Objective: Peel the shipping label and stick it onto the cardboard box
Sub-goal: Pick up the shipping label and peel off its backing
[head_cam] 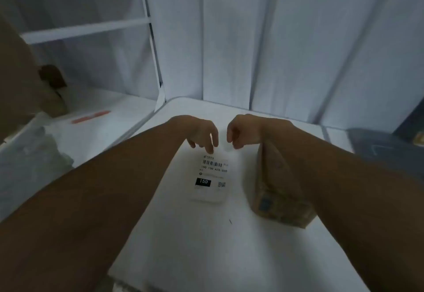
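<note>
A white shipping label (212,175) with a barcode and a black "150" block lies flat on the white table (206,245). My left hand (202,134) presses fingertips on the label's far edge. My right hand (241,132) hovers at the label's far right corner with fingers curled; a pale corner seems pinched there, though blur hides the contact. A small brown cardboard box (275,190) stands to the right of the label, partly covered by my right forearm.
White curtains (275,39) hang behind the table. A white shelf unit (87,30) stands at the left, with an orange strip (90,117) on a lower surface and brown cardboard (52,85) beside it. A grey bin (385,142) sits at the far right.
</note>
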